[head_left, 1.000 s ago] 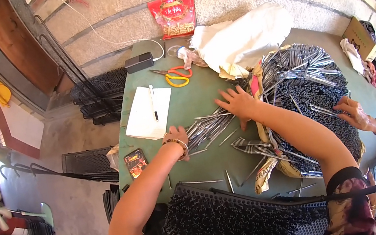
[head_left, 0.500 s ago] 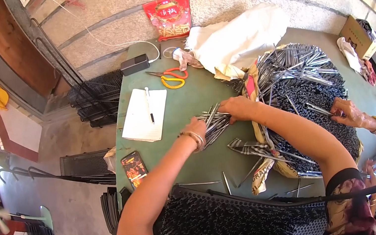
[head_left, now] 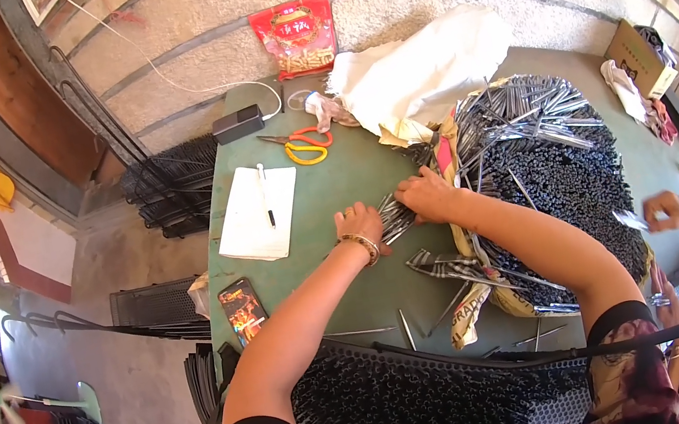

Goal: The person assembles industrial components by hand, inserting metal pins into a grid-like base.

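Note:
On the green table, a bundle of thin silver and dark rods (head_left: pixel 397 222) lies between my two hands. My left hand (head_left: pixel 359 225), a beaded bracelet at its wrist, closes over the bundle's left end; some fingertips are hidden. My right hand (head_left: pixel 427 195) grips the other end with bent fingers. Just right of it is a big torn sack (head_left: pixel 446 159) packed with many more dark rods (head_left: pixel 556 178), and silver ones (head_left: pixel 544 110) lie loose across its far part. Several rods (head_left: pixel 450 270) are scattered nearer to me.
A co-worker's hand (head_left: pixel 669 210) holds something pale by the sack's right side. Left lie a phone (head_left: pixel 242 309), paper (head_left: pixel 254 218) with a pen (head_left: pixel 267 197), scissors (head_left: pixel 305 144) and a black box (head_left: pixel 238 124). A black bristly mat (head_left: pixel 390 394) lies along the near edge.
My left hand has moved slightly right and turned over the bundle, covering more of it. The co-worker's hand has pulled away from the sack to the right with a pale thing.

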Tool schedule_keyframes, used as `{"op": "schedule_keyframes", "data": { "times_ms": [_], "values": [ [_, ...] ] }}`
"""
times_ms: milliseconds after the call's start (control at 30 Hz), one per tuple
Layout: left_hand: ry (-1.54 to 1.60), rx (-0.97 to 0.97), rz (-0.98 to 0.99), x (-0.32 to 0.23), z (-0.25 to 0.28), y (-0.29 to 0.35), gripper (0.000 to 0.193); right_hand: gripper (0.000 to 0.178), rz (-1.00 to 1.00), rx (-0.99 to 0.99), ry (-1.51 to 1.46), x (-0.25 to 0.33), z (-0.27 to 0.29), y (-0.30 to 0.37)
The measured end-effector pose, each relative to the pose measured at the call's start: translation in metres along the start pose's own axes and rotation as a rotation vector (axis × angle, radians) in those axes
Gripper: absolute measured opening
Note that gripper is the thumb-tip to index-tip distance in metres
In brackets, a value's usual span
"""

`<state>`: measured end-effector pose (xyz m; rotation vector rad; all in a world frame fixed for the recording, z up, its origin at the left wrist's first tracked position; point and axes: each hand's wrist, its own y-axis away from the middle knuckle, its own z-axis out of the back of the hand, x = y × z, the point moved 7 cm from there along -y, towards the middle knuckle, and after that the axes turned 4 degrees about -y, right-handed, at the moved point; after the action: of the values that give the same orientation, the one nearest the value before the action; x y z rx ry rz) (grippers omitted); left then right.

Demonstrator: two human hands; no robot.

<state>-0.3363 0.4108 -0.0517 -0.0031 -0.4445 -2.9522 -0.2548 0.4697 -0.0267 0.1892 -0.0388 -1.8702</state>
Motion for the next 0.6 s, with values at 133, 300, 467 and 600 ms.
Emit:
{"op": "schedule_keyframes", "data": {
  "times_ms": [133,300,467,600],
  "values": [
    [0.022,0.002,0.027,-0.004,-0.009,-0.012,0.067,0.038,-0.064,0.065,0.001,-0.009,0.016,0.003],
    [0.073,0.020,0.046,-0.015,-0.025,-0.017,0.045,0.035,-0.087,-0.078,-0.146,-0.019,0.064,0.022],
    [0.096,0.096,0.010,-0.025,-0.012,-0.013,0.026,0.030,0.006,-0.263,-0.310,-0.012,0.104,0.046],
    [0.091,0.022,-0.010,-0.029,-0.010,-0.016,0.020,0.026,-0.064,-0.257,-0.350,-0.015,0.095,0.053]
  ]
}}
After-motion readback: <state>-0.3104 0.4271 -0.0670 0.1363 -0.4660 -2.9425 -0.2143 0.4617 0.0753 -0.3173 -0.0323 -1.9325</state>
